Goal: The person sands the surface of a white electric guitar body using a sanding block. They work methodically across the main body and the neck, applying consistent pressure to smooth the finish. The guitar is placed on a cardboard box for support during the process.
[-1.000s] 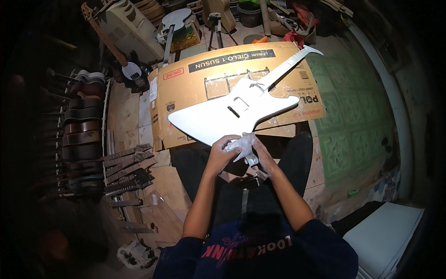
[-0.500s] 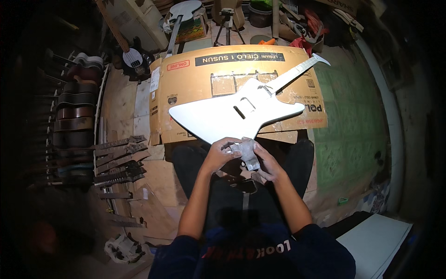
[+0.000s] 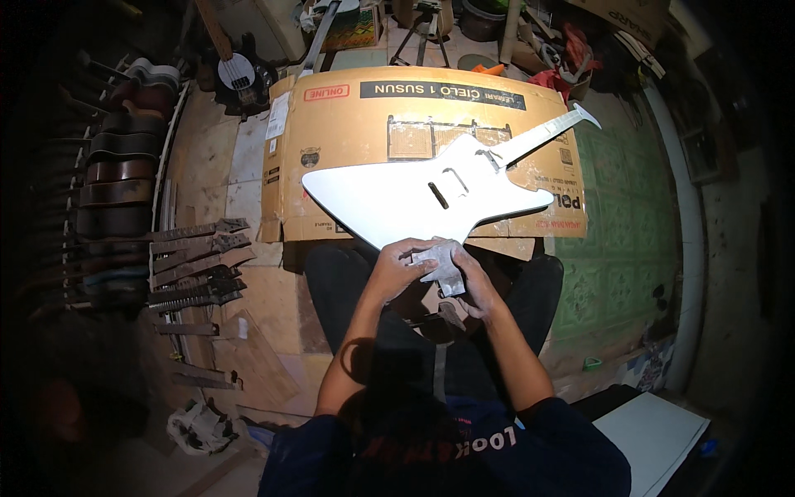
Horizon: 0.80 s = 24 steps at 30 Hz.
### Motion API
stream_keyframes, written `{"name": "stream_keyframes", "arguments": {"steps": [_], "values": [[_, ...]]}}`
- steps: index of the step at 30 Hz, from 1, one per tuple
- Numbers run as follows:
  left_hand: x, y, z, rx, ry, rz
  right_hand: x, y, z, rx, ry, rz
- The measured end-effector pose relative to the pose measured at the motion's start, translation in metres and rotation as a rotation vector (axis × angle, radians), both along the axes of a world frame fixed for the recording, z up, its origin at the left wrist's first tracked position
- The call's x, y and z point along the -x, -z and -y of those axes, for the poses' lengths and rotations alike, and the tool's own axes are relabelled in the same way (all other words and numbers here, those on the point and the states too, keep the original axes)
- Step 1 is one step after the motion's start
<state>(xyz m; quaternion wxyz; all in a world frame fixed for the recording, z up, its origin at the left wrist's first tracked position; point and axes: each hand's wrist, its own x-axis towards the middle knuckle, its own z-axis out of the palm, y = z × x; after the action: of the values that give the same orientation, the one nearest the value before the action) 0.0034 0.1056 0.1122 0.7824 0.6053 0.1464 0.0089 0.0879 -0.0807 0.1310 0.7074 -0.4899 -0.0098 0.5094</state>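
Observation:
Between my two hands, in front of my lap, is a worn grey folded sheet (image 3: 445,272) that looks like sandpaper. My left hand (image 3: 396,272) pinches its left side with thumb and fingers. The fingers of my right hand (image 3: 480,286) close on its right edge. Just beyond the hands lies a white angular electric guitar (image 3: 389,199), its neck pointing to the far right. Dark cavities show in its body, and no strings are on it. Beneath it is a flattened cardboard box (image 3: 339,124) with printing.
Several guitar bodies (image 3: 124,171) stand in a rack on the left, with loose necks (image 3: 199,257) below. A dark guitar (image 3: 240,79) leans at the far left. A tripod (image 3: 424,37) stands at the back. Near my right elbow is a white panel (image 3: 650,439).
The view has shifted slightly. The grey sheet has turned a little between my hands and shows more of its flat face. Both hands still grip it; the guitar stays on the cardboard.

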Motion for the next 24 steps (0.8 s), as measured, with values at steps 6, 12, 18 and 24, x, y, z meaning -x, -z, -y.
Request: {"name": "stream_keyframes", "arguments": {"steps": [6,12,18,24], "values": [[-0.010,0.008,-0.019,0.052,0.020,0.002,-0.008,-0.004,-0.009,-0.198,0.031,-0.180],[-0.020,0.025,-0.021,0.282,-0.117,0.071,-0.011,-0.006,-0.029,-0.122,0.092,-0.158],[-0.044,0.036,-0.067,-0.067,0.039,0.080,-0.027,-0.009,-0.049,-0.336,-0.108,-0.297],[-0.075,0.083,-0.146,-0.550,-0.197,-0.146,-0.035,0.034,-0.048,0.386,-0.114,0.818]]}}
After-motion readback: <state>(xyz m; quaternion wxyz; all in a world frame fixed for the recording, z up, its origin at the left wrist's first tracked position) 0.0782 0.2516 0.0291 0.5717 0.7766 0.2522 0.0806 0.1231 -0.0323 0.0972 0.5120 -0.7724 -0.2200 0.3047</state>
